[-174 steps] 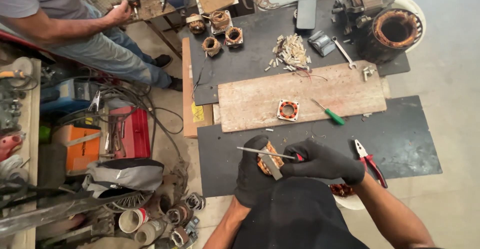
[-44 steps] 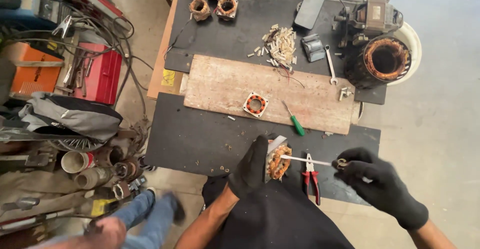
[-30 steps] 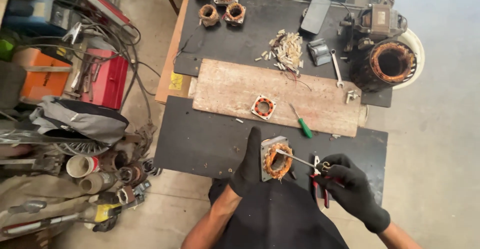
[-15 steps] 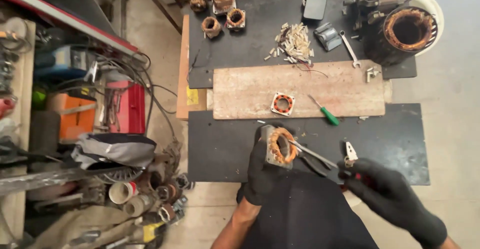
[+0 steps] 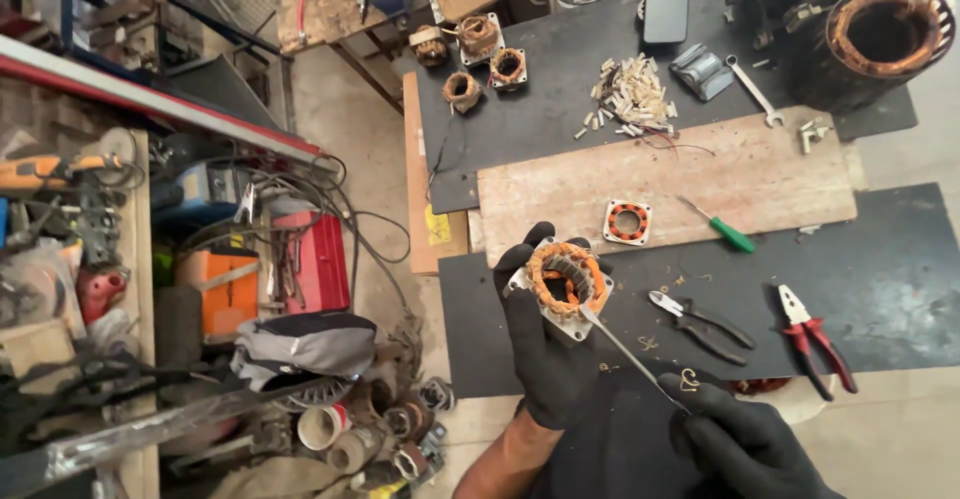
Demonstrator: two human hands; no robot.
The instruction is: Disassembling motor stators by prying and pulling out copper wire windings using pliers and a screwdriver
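While gloved fingers [image 5: 515, 259] wrap behind it, stator [image 5: 566, 281] faces up.

I look down on a dark bench [image 5: 900, 259]. A worn wooden board [image 5: 760, 174] lies across it, carrying a small orange motor stator [image 5: 627, 222] and a green-handled screwdriver [image 5: 720, 226]. In front of the board lie black pliers [image 5: 700, 321] and red-handled pliers [image 5: 815, 337]. Behind it lie pale slips [image 5: 630, 96] and a wrench [image 5: 756, 90].
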